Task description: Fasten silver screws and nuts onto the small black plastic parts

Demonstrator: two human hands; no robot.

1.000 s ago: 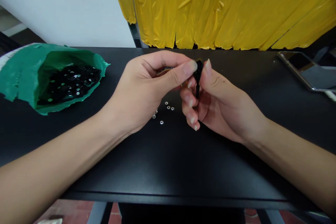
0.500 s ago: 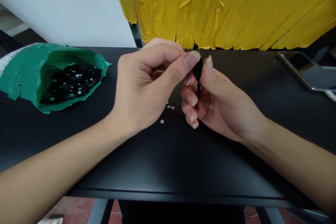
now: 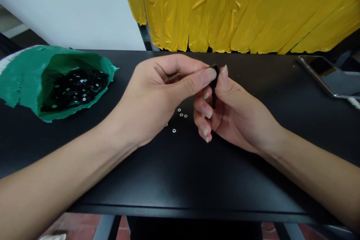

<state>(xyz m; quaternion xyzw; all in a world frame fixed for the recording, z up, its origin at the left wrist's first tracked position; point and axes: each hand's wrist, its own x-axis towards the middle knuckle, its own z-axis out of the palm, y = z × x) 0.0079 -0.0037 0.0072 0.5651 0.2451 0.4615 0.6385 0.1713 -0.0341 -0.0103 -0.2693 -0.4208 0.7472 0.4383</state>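
Observation:
Between my two hands, above the table, is a small black part [image 3: 215, 73] with a narrow stem pointing down; its exact kind is too hidden to tell. My left hand [image 3: 163, 93] pinches its upper end between thumb and index finger. My right hand [image 3: 233, 108] grips it from the right, thumb on its side and the other fingers curled behind and below. Several small silver rings [image 3: 181, 114], like washers, lie on the table just below and between the hands, one partly covered by my left hand.
A torn green bag [image 3: 47, 82] lies open at the left, holding many small black parts [image 3: 81, 86] with silver bits. A phone [image 3: 329, 77] with a white cable rests at the right on the black table [image 3: 191, 180]. Yellow plastic sheeting [image 3: 225, 11] hangs behind the table.
My left hand has lowered slightly and its wrist has turned, with thumb and index still on the black part. One more silver ring shows beside it. My right hand has barely moved.

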